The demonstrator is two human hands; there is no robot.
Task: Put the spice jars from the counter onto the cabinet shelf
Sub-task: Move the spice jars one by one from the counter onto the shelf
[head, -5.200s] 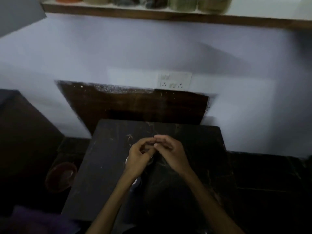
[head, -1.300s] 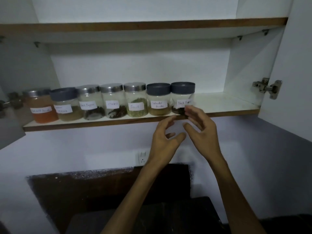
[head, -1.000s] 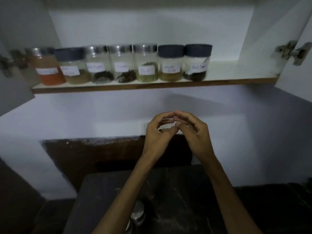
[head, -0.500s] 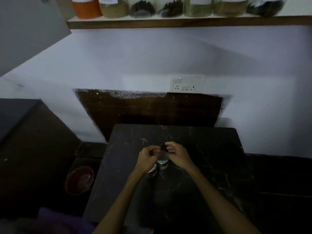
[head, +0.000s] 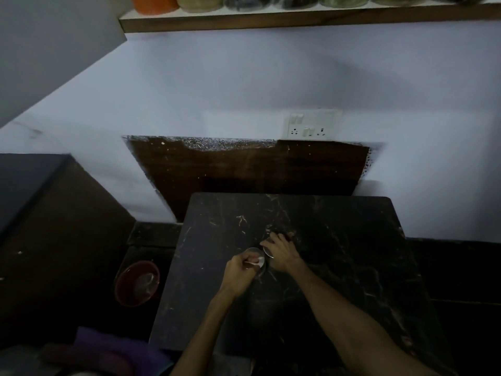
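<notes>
The wall (head: 244,85) fills most of the view, which has swung down from the open cabinet a second ago. Only the front edge of the cabinet shelf (head: 298,19) now shows at the top, with the bottoms of the jars already stored (head: 271,0) lined along it. Below, the dark marbled counter (head: 352,253) holds both hands, which have dropped from just below the shelf back to the work surface. A red bowl (head: 137,283) sits low to the left, apart from the task.

The left hand (head: 238,275) is curled round a small clear spice jar (head: 256,263), gripping it where it stands on the counter. The right hand (head: 280,255) touches the jar's far side, fingers bent; whether it clamps the jar or a lid is too dim to tell. The return to the counter suggests another jar is being collected, with the lift to the shelf not yet begun.
</notes>
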